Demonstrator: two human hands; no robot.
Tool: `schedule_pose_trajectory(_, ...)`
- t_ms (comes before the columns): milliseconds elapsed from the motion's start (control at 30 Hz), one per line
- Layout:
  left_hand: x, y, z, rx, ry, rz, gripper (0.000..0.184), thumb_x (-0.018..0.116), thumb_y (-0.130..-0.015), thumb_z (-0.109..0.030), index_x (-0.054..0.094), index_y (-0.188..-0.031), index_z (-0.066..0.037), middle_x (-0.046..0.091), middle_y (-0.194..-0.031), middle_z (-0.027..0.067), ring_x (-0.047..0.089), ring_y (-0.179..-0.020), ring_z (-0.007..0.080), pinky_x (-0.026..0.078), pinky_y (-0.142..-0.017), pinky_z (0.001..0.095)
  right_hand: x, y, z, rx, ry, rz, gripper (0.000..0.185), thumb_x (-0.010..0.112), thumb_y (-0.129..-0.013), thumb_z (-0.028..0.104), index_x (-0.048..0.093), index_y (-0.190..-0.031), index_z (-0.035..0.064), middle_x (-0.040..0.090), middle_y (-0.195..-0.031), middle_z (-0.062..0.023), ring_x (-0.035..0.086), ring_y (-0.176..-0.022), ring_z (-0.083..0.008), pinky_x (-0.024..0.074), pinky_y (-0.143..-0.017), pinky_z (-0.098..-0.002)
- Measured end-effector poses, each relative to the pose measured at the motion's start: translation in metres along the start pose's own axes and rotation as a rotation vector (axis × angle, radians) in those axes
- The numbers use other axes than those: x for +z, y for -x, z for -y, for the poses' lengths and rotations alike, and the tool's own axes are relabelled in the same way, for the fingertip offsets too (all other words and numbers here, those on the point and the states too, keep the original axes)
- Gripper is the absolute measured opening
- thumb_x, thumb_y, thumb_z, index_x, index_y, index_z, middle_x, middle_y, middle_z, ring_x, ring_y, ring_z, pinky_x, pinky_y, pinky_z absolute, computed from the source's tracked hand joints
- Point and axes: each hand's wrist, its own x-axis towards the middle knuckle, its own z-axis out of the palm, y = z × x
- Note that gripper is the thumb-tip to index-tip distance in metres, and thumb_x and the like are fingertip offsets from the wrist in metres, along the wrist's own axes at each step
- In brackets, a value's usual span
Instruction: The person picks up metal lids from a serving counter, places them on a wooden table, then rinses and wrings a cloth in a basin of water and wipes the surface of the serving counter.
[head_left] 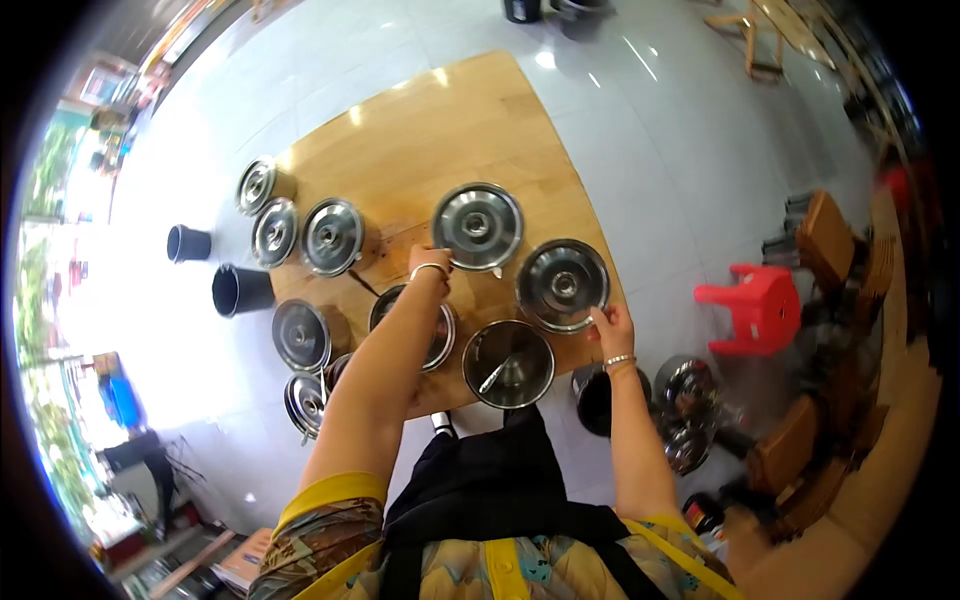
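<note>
Nearest, at the tabletop's (420, 125) six o'clock edge, an open steel pot (508, 365) — deep, smooth-walled, with a spoon (494, 376) slanting inside. From there, at one o'clock, a dark-sheened right lid (563, 285), round with a ringed centre; at its rim, right hand (614, 333), fingers seemingly pinched on the edge. Just short of twelve o'clock, a brighter left lid (478, 227), with left hand (430, 260) at its edge — unable to tell whether clamped or merely touching. Looks mostly covered by now, with one pot plainly left open. Farther, toward ten o'clock, three lidded pots (333, 237), mirror-bright over glossy pale wood.
</note>
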Motion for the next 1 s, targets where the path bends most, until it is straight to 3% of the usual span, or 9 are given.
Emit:
schedule_pose_trajectory(100, -0.006, 0.030, -0.024, 0.142, -0.388, -0.164, 0.034, 0.064, -0.065, -0.014, 0.051, -0.094, -0.002, 0.056, -0.091, 0.0154, 0.056, -0.085, 0.0280, 0.046, -0.070, 0.0347, -0.010, 0.005, -0.002, 0.055, -0.019, -0.020, 0.019, 0.059, -0.075, 0.015, 0.047, -0.085, 0.0027, 0.051, -0.063, -0.0035, 0.046, -0.044, -0.0098, 0.0406, -0.040, -0.0205)
schedule_pose_trajectory(233, -0.054, 0.080, -0.047, 0.594, -0.944, -0.114, 0.024, 0.048, -0.075, -0.022, 0.063, -0.091, -0.011, 0.056, -0.096, 0.0110, 0.052, -0.092, 0.0256, 0.042, -0.072, 0.0349, -0.028, 0.037, -0.005, 0.154, -0.265, -0.113, 0.018, 0.057, -0.077, 0.022, 0.045, -0.071, 0.0117, 0.038, -0.056, 0.0017, 0.040, -0.048, -0.0094, 0.0397, -0.044, -0.0201)
schedule_pose_trajectory(300, -0.086, 0.119, -0.037, 0.653, 0.004, -0.056, 0.020, 0.055, -0.062, -0.014, 0.062, -0.078, -0.004, 0.060, -0.074, 0.0178, 0.059, -0.071, 0.0267, 0.046, -0.064, 0.0347, -0.068, 0.053, -0.029, 0.230, -0.211, -0.101, 0.020, 0.055, -0.078, 0.020, 0.046, -0.062, 0.0110, 0.043, -0.053, 0.0000, 0.044, -0.046, -0.0110, 0.0408, -0.041, -0.0217)
schedule_pose_trajectory(333, -0.120, 0.154, -0.031, 0.715, -0.132, 0.105, 0.020, 0.059, -0.072, -0.017, 0.058, -0.089, -0.008, 0.060, -0.087, 0.0099, 0.057, -0.077, 0.0197, 0.045, -0.069, 0.0288, -0.097, 0.059, -0.053, 0.268, -0.158, -0.055, 0.018, 0.053, -0.078, 0.019, 0.047, -0.063, 0.0108, 0.048, -0.057, -0.0016, 0.047, -0.047, -0.0118, 0.0414, -0.041, -0.0218)
schedule_pose_trajectory(367, -0.136, 0.171, -0.012, 0.736, 0.229, 0.379, 0.019, 0.058, -0.073, -0.016, 0.058, -0.090, -0.007, 0.060, -0.084, 0.0075, 0.057, -0.078, 0.0163, 0.045, -0.069, 0.0276, -0.158, 0.037, -0.130, 0.069, 0.014, -0.075, 0.018, 0.051, -0.077, 0.022, 0.048, -0.063, 0.0120, 0.048, -0.056, -0.0029, 0.047, -0.047, -0.0136, 0.0440, -0.044, -0.0262)
schedule_pose_trajectory(400, -0.172, 0.195, 0.006, 0.818, 0.112, 0.328, 0.018, 0.058, -0.074, -0.013, 0.057, -0.091, -0.007, 0.060, -0.084, 0.0055, 0.055, -0.078, 0.0124, 0.044, -0.070, 0.0258, -0.140, 0.054, -0.128, 0.155, 0.178, -0.058, 0.017, 0.051, -0.077, 0.021, 0.048, -0.063, 0.0119, 0.048, -0.057, -0.0031, 0.047, -0.048, -0.0138, 0.0440, -0.044, -0.0264)
schedule_pose_trajectory(467, -0.239, 0.227, 0.046, 0.841, 0.403, 0.496, 0.016, 0.059, -0.075, -0.012, 0.055, -0.089, -0.005, 0.058, -0.083, 0.0026, 0.053, -0.078, 0.0090, 0.044, -0.070, 0.0250, -0.033, 0.074, -0.115, 0.270, 0.390, 0.121, 0.016, 0.051, -0.077, 0.021, 0.048, -0.064, 0.0118, 0.048, -0.057, -0.0034, 0.047, -0.049, -0.0141, 0.0441, -0.046, -0.0269)
schedule_pose_trajectory(667, -0.506, 0.326, 0.163, 0.909, 0.542, 0.138, 0.011, 0.057, -0.076, -0.011, 0.052, -0.077, -0.002, 0.053, -0.094, 0.0051, 0.050, -0.085, 0.0103, 0.043, -0.073, 0.0240, 0.302, 0.201, -0.113, 0.140, 0.814, 0.771, 0.013, 0.052, -0.075, 0.020, 0.049, -0.066, 0.0115, 0.049, -0.058, -0.0043, 0.049, -0.053, -0.0151, 0.0445, -0.049, -0.0282)
schedule_pose_trajectory(1000, -0.746, 0.388, 0.322, 0.914, 0.865, -0.283, 0.006, 0.049, -0.076, -0.007, 0.048, -0.080, -0.003, 0.051, -0.098, 0.0099, 0.047, -0.090, 0.0159, 0.039, -0.082, 0.0273, 0.609, 0.432, -0.209, -0.046, 1.208, 1.313, 0.008, 0.053, -0.072, 0.018, 0.050, -0.070, 0.0110, 0.050, -0.059, -0.0058, 0.050, -0.059, -0.0167, 0.0450, -0.055, -0.0303)
